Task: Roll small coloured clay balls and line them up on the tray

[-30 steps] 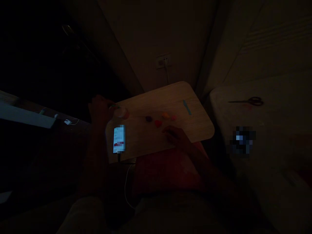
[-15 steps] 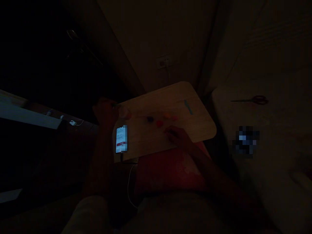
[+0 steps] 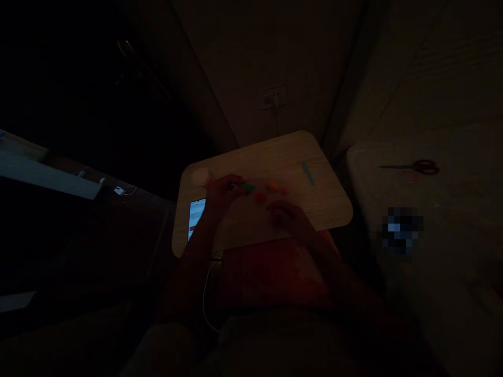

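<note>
The scene is very dark. My left hand (image 3: 227,189) reaches over the small wooden table, its fingertips pinched on a small green lump (image 3: 247,187). Right beside that lie a red lump (image 3: 260,197), an orange lump (image 3: 272,185) and a pink lump (image 3: 285,190). The dark lump is not visible now. Near the table's front edge rests my right hand (image 3: 286,215), fingers curled in; whatever they hold, if anything, is hidden. A pale round tub (image 3: 200,177) stands at the table's left, behind my left wrist.
A lit phone (image 3: 195,217) lies partly under my left forearm. Toward the table's right is a flat blue strip (image 3: 308,174). Scissors (image 3: 418,166) lie on a pale surface at the right, near a blurred-out object (image 3: 401,230). A white cable (image 3: 204,301) hangs in front.
My left hand has moved right from beside the tub to the middle of the table, carrying the green lump to the other lumps. My right hand has stayed in place. The view has shifted slightly.
</note>
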